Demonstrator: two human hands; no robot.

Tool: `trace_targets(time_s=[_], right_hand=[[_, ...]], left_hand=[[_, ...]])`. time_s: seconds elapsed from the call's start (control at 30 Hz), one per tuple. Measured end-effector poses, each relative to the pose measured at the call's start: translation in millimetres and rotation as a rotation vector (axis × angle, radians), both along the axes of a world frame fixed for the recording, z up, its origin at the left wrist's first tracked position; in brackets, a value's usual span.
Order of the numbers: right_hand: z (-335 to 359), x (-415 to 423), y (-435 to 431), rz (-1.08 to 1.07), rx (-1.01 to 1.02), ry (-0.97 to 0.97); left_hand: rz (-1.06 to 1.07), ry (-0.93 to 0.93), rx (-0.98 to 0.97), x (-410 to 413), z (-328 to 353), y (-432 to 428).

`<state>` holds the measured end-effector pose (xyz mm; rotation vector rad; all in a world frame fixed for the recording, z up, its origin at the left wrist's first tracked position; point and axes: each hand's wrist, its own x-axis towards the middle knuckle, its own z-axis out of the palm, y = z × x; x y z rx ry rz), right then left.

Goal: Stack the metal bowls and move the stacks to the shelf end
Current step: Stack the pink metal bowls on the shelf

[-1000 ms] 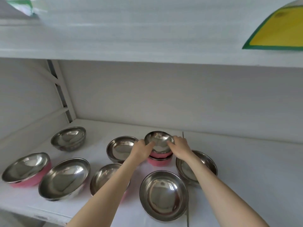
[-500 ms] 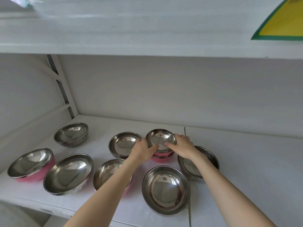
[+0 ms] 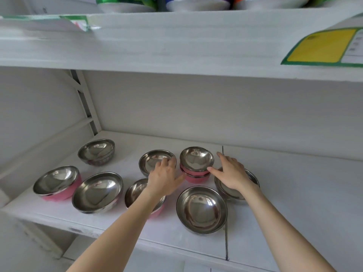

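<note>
Head view: the left forearm hides much of a pink-sided bowl in front-left of the stack, and the right hand covers most of a steel bowl at the stack's right. The stack is nested pink-walled bowls with mirror-smooth round steel insides, and it sits on the white shelf. The left hand and the right flank it, each grip slack, fingers spread and holding nothing.

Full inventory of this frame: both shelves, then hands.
Stack of pink-sided steel bowls: 1, pink and silver, back centre.
Loose pink-sided steel bowls: 2, pink and silver; far left, front centre-left.
Plain steel bowls: 5, silver; back left, front left, back centre, front centre, right of stack.
White shelf: 1, under bowls.
Yellow green-bordered label: 1, upper shelf edge, right.
Bright packages: several, blurred, top.
Left hand: open, left of stack.
Right hand: open, right of stack.
</note>
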<state>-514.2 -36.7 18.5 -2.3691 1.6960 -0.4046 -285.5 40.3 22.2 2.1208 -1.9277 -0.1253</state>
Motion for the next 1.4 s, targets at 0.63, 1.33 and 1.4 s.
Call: trace_targets(time_s=[0.63,1.33,1.4], right_hand=[[19,138,141,-0.060,-0.479,0.093],[4,410,145,0.048,-0.376,0.069],[-1,430,142,0.036,-0.343,0.055]], left_hand=[[-0.129,-0.460,-0.310,154,27,121],[-0.125,-0.508,-0.275,414,21,132],[-0.144,-0.504,-0.255,437,17,129]])
